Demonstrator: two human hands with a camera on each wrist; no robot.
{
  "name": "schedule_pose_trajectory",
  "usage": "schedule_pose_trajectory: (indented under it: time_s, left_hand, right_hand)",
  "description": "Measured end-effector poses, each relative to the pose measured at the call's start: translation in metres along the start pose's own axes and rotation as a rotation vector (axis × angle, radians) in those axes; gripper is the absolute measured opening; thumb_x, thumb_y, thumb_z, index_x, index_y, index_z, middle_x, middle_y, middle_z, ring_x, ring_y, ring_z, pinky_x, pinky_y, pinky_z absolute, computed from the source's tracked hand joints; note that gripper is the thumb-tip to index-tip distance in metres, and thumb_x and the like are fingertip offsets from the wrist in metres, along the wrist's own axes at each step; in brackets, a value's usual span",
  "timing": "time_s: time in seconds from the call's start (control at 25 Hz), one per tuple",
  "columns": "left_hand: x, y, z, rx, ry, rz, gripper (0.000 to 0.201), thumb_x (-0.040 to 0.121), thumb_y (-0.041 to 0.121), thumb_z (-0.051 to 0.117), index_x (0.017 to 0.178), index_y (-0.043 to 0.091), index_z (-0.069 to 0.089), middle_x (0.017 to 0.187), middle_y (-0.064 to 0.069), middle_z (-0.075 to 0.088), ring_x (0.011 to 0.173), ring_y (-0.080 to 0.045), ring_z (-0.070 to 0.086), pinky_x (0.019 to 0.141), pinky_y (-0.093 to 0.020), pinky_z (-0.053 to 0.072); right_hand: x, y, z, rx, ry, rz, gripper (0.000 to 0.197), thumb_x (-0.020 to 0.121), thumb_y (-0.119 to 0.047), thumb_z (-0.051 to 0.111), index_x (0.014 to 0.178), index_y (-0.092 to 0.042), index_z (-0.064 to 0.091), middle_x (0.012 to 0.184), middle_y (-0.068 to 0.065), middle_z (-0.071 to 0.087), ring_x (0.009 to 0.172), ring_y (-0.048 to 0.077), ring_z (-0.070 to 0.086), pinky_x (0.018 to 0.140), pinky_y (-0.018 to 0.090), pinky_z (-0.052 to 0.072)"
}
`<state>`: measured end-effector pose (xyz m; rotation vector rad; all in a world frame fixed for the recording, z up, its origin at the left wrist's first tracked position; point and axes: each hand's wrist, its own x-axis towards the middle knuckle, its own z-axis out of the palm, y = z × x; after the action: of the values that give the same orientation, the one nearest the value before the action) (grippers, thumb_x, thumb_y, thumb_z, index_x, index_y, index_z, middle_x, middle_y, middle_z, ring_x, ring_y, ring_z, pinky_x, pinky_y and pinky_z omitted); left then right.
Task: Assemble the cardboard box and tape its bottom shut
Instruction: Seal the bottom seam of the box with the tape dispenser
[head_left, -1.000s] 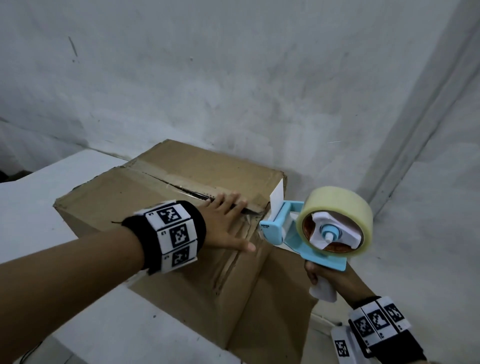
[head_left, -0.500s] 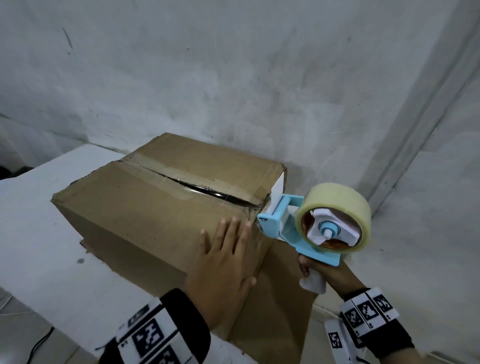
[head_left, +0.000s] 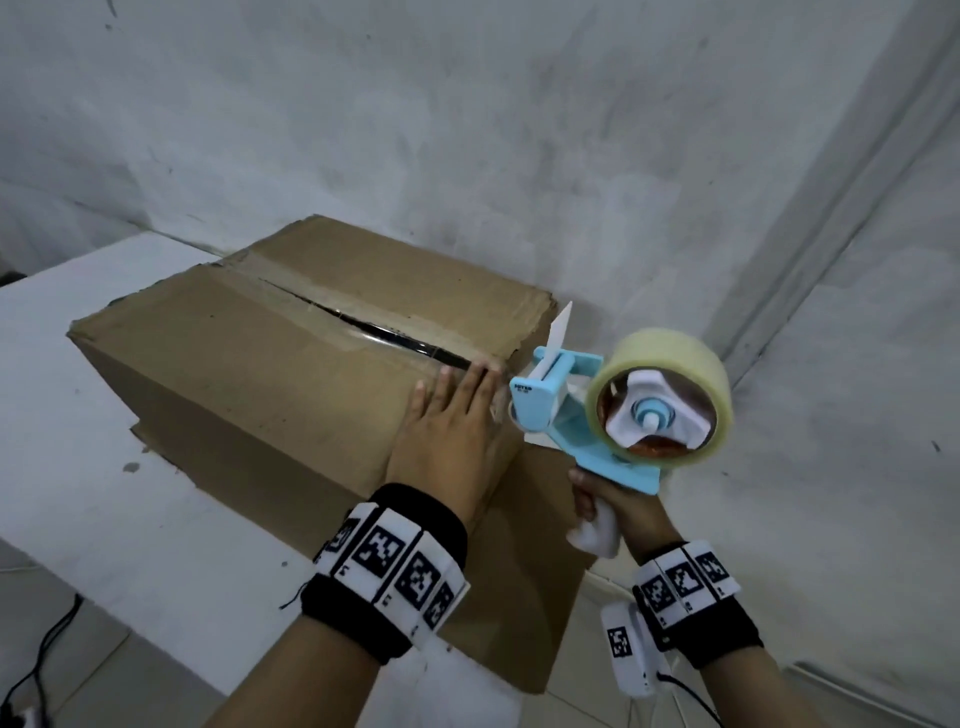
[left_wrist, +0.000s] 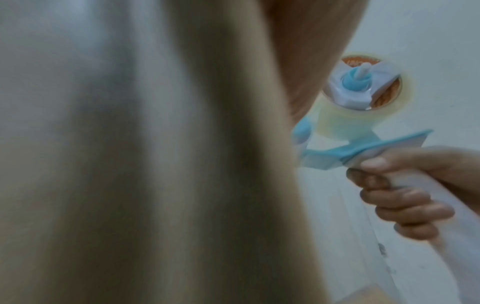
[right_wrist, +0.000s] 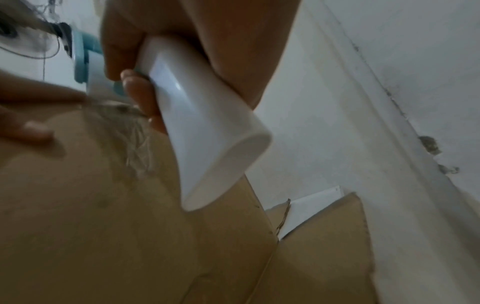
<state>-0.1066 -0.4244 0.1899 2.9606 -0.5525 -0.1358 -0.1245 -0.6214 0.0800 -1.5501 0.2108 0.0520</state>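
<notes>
The box (head_left: 291, 364) is pressed by the flat, spread left grip (head_left: 447, 431). The dispenser (head_left: 613, 410) handle is clenched in the right grip (head_left: 602, 499), just beside the box corner.

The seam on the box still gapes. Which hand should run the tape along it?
Right: the right hand already grips the tape dispenser at the seam's near end, while the left hand lies flat on the box, steadying it.
</notes>
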Motion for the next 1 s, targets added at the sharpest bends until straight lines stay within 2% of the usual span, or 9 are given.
schedule_pose_trajectory:
  time_s: [0.08,0.16,0.32,0.52,0.6,0.68,0.76,0.88,1.0]
  left_hand:
    - [-0.002,0.001,0.001,-0.042,0.000,-0.014,0.062,0.098,0.023,0.027,0.145,0.024,-0.013,0.156,0.005,-0.015,0.145,-0.019,-0.007,0.118,-0.037,-0.003]
    - [-0.004,0.002,0.001,-0.069,-0.004,-0.022,0.065,0.097,0.025,0.032,0.146,0.025,-0.011,0.157,0.006,-0.011,0.146,-0.018,-0.004,0.118,-0.039,-0.001]
    - [-0.004,0.000,-0.007,-0.061,-0.027,-0.017,0.068,0.094,0.016,0.035,0.147,0.023,-0.008,0.157,0.005,-0.009,0.146,-0.019,-0.001,0.120,-0.043,0.005]
    - [-0.006,0.004,-0.008,0.021,-0.036,0.038,0.069,0.092,0.014,0.034,0.144,0.039,-0.004,0.157,-0.001,-0.005,0.145,-0.028,0.003,0.116,-0.053,0.011]
    - [-0.006,0.002,-0.006,0.093,-0.019,0.078,0.063,0.094,0.021,0.031,0.145,0.035,-0.002,0.157,0.001,-0.012,0.145,-0.027,-0.006,0.115,-0.055,0.004]
    - [-0.004,-0.002,-0.006,0.096,-0.035,0.141,0.060,0.094,0.022,0.027,0.147,0.028,-0.002,0.156,0.003,-0.016,0.145,-0.024,-0.014,0.115,-0.050,-0.004]
    - [-0.002,-0.005,-0.009,0.003,-0.091,0.170,0.057,0.093,0.020,0.028,0.147,0.022,0.011,0.157,0.004,-0.007,0.145,-0.024,-0.012,0.117,-0.044,-0.003]
    - [0.003,-0.007,-0.008,-0.005,-0.111,0.186,0.054,0.093,0.016,0.029,0.146,0.020,0.017,0.157,0.003,0.000,0.146,-0.024,-0.008,0.117,-0.043,-0.001]
    - [0.006,-0.009,-0.006,0.049,-0.087,0.163,0.057,0.094,0.013,0.028,0.147,0.020,0.008,0.157,0.005,-0.010,0.146,-0.023,-0.008,0.117,-0.044,-0.001]
  right_hand:
    - [-0.004,-0.009,-0.012,-0.005,-0.031,-0.045,0.037,0.053,-0.041,0.083,0.042,-0.018,0.057,0.041,-0.003,0.052,0.040,0.008,0.049,0.048,0.018,0.044]
    - [-0.013,-0.014,-0.026,-0.014,-0.056,-0.125,0.033,0.065,-0.028,0.076,0.043,-0.019,0.053,0.040,-0.002,0.047,0.039,0.010,0.044,0.046,0.017,0.040]
    - [-0.044,-0.015,-0.042,0.000,-0.013,-0.105,0.046,0.047,-0.045,0.086,0.042,-0.015,0.051,0.039,0.001,0.045,0.035,0.013,0.041,0.041,0.020,0.037]
    - [-0.053,-0.034,-0.036,-0.143,0.019,-0.097,0.024,0.067,-0.015,0.067,0.055,-0.008,0.048,0.038,0.000,0.043,0.035,0.012,0.037,0.040,0.020,0.035]
    - [-0.051,-0.040,-0.031,-0.191,0.030,-0.118,0.021,0.067,-0.010,0.064,0.055,-0.007,0.047,0.038,0.002,0.040,0.035,0.013,0.034,0.039,0.019,0.030]
    - [-0.049,-0.049,-0.022,-0.228,0.023,-0.127,0.019,0.067,-0.002,0.061,0.056,-0.005,0.047,0.038,0.002,0.039,0.034,0.013,0.031,0.040,0.019,0.026]
    - [-0.047,-0.056,-0.014,-0.213,0.026,-0.103,0.024,0.069,0.009,0.058,0.057,-0.009,0.050,0.039,-0.002,0.041,0.034,0.010,0.030,0.038,0.020,0.024]
    - [-0.048,-0.062,-0.007,-0.181,0.051,-0.077,0.019,0.065,0.001,0.057,0.060,-0.017,0.053,0.038,-0.007,0.046,0.034,0.007,0.032,0.034,0.017,0.027]
    - [-0.057,-0.047,-0.010,-0.341,0.050,0.036,0.014,0.061,-0.013,0.062,0.054,-0.024,0.057,0.033,-0.007,0.048,0.031,0.006,0.035,0.034,0.016,0.029]
